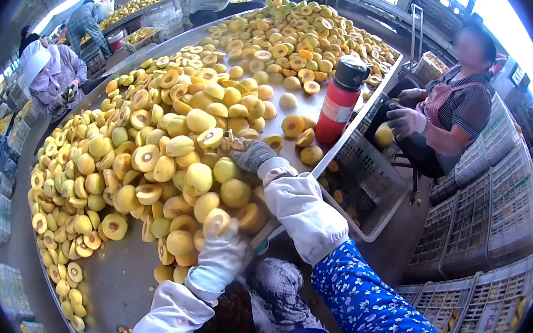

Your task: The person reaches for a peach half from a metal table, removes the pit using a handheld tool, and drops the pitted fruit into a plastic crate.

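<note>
Yellow halved peaches (180, 145), many with hollow or brownish centres, are heaped across a metal table (119, 258). My left hand (223, 253), in a pale glove and blurred by motion, is at the near edge of the heap, its fingers closed around a halved peach (216, 223). Further forward, my right hand (256, 156), in a dark grey glove, reaches into the heap. Its fingers are curled at some small brownish thing beside a cut peach (211, 138); what they grip is hidden. White sleeve covers reach over both my forearms.
A red bottle (337, 103) with a black lid stands on the table's right edge. Below it is a grey crate (370, 189) with some fruit. A co-worker (451, 99) in gloves sits at right, near stacked crates (474, 218). Another person (56, 77) works at left.
</note>
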`<control>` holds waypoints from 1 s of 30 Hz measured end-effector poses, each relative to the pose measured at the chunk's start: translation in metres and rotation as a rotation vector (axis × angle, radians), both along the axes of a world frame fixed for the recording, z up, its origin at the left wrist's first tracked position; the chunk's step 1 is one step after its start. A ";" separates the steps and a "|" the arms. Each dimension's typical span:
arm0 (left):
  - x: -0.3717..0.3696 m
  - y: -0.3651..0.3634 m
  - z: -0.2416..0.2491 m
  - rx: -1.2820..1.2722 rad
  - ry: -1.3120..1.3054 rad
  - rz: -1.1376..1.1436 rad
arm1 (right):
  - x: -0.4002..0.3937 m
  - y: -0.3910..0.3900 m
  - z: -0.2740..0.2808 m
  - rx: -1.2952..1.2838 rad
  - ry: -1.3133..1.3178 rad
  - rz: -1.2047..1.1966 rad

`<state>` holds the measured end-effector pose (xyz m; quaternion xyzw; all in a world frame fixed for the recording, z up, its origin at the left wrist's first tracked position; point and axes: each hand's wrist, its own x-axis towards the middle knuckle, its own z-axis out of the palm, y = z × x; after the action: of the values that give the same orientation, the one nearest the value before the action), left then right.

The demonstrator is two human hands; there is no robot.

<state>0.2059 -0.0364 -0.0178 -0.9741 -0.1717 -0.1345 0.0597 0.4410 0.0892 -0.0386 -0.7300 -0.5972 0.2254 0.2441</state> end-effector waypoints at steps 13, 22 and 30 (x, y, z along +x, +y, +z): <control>-0.155 -0.012 -0.014 0.071 0.185 0.392 | -0.186 -0.017 0.077 -0.035 0.112 0.124; -0.181 -0.013 0.048 0.007 0.089 0.742 | -0.057 0.002 0.122 0.165 -0.124 0.170; 0.058 0.063 0.053 -0.093 -0.223 -0.047 | 0.166 0.061 0.017 -0.102 -0.399 -0.422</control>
<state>0.2640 0.0266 0.0351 -0.9585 -0.1603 -0.2355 -0.0080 0.6069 0.1504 -0.0218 -0.8792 -0.4565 0.0516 0.1262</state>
